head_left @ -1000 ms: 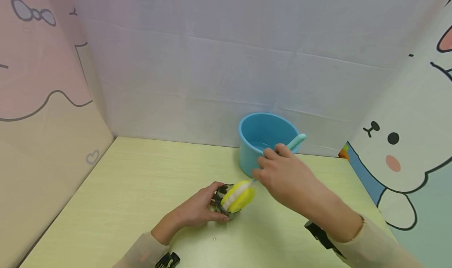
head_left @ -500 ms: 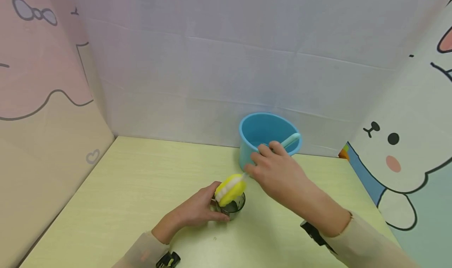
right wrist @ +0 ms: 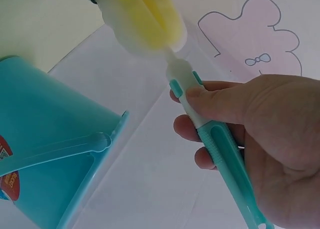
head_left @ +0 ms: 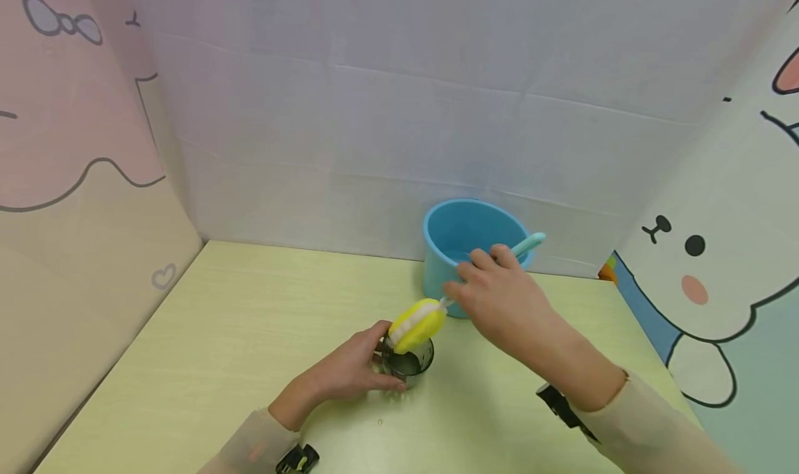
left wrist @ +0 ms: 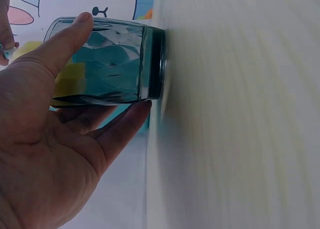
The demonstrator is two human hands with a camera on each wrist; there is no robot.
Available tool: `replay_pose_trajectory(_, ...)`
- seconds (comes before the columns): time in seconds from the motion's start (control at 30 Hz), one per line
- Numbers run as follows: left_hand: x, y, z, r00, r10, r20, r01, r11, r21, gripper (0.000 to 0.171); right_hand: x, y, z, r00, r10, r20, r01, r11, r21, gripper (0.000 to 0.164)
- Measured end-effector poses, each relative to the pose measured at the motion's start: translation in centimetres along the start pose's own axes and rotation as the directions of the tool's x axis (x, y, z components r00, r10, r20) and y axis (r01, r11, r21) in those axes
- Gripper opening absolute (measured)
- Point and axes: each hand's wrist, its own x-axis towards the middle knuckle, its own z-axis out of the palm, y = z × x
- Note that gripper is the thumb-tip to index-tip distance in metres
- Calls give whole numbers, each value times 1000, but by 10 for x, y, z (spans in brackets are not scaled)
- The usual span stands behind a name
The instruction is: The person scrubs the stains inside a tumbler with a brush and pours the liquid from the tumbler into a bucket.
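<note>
Clasping with right grip (head_left: 508, 307) and left grip (head_left: 349, 368) over a pale wood-grain bench (head_left: 281, 286), near a light-blue bucket (head_left: 439, 278) toward the back: pinching on the right a slanted yellow-and-white sponge brush (head_left: 417, 326) by its teal handle (right wrist: 227, 159), and holding on the left, squarely from both sides, a smoky glass (head_left: 410, 367), mouth up just below the brush's yellow end, base at the bench.

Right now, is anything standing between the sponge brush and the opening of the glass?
Nothing visible: the sponge brush is at the mouth of the glass. The left hand grips the glass's side; the bucket stands farther back.
</note>
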Motion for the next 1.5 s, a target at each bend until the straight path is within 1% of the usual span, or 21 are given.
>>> replay_pose_trajectory(0.3, 1, -1, 0, 1000, -1, 4, 0, 1000, 21, 86, -9, 6, -2, 1000, -13, 3, 13, 1000, 5, 22)
replay_pose_trajectory(0.53, 1, 1, -1, 1000, -14, 6, 14, 999, 29, 85, -14, 8, -8, 998, -40, 52, 40, 999, 0, 21)
replay_pose_trajectory(0.7, 1, 1, -1, 1000, -16, 10, 16, 999, 36, 86, -15, 7, -13, 995, -49, 87, 48, 999, 19, 21)
replay_pose_trajectory(0.87, 1, 1, -1, 1000, -16, 14, 16, 999, 31, 85, -16, 6, -15, 993, -62, 103, 58, 997, 43, 20)
replay_pose_trajectory(1.07, 0, 1, -1, 999, -29, 14, 29, 999, 31, 86, -15, 4, -17, 993, -90, 77, 85, 994, 69, 18)
replay_pose_trajectory(1.23, 1, 1, -1, 1000, -14, 10, 14, 1000, 20, 84, -13, 3, -17, 992, -113, 51, 109, 991, 76, 19)
replay_pose_trajectory(1.4, 1, 0, 0, 1000, -6, 9, 5, 1000, 6, 80, -12, 3, -16, 992, -116, 39, 112, 990, 85, 22)
replay_pose_trajectory(1.5, 1, 0, 0, 1000, 2, 6, -2, 1000, 6, 80, -12, 5, -16, 994, -103, 33, 99, 991, 95, 24)
